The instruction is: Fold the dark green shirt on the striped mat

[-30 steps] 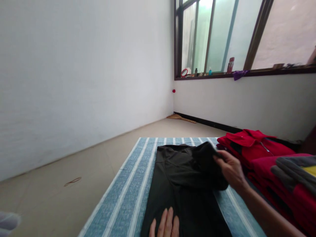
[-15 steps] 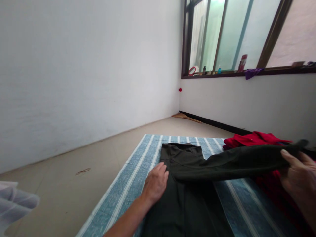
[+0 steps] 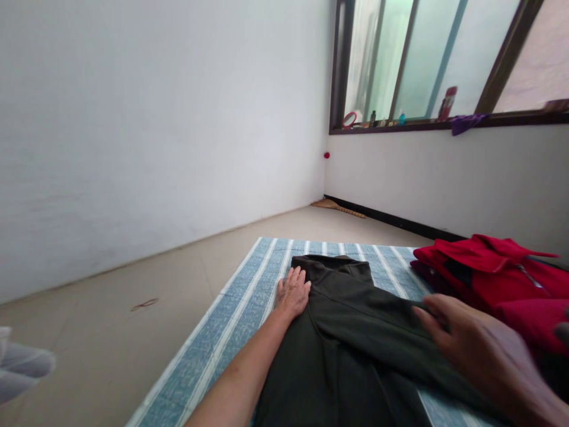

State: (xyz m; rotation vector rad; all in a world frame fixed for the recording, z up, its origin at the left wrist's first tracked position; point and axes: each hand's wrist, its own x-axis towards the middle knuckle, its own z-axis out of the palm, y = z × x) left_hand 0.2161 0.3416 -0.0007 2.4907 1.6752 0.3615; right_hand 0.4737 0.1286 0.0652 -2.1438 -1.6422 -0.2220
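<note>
A dark green-black long-sleeved garment [image 3: 329,356] lies spread on a blue cloth with white stripes [image 3: 226,332], its collar end pointing away from me. My left hand [image 3: 294,293] rests flat along the garment's left side near the collar, fingers stretched out. One sleeve [image 3: 382,320] runs from the shoulder down toward the lower right. Over that sleeve is my right hand [image 3: 471,344], slightly blurred, thumb and forefinger apart with nothing visible between them. Its other fingers are mostly hidden.
Folded red clothes [image 3: 484,267] are piled at the right. A thin looped cord [image 3: 144,304] lies on the floor, and white see-through material [image 3: 24,362] shows at the left edge. A broom [image 3: 338,206] lies by the corner; small bottles and a purple cloth [image 3: 466,123] are on the windowsill.
The sleeve, held up and stretched right before, has come down across the garment. My right hand has moved left and let go; my left hand has slid up toward the collar and flattened.
</note>
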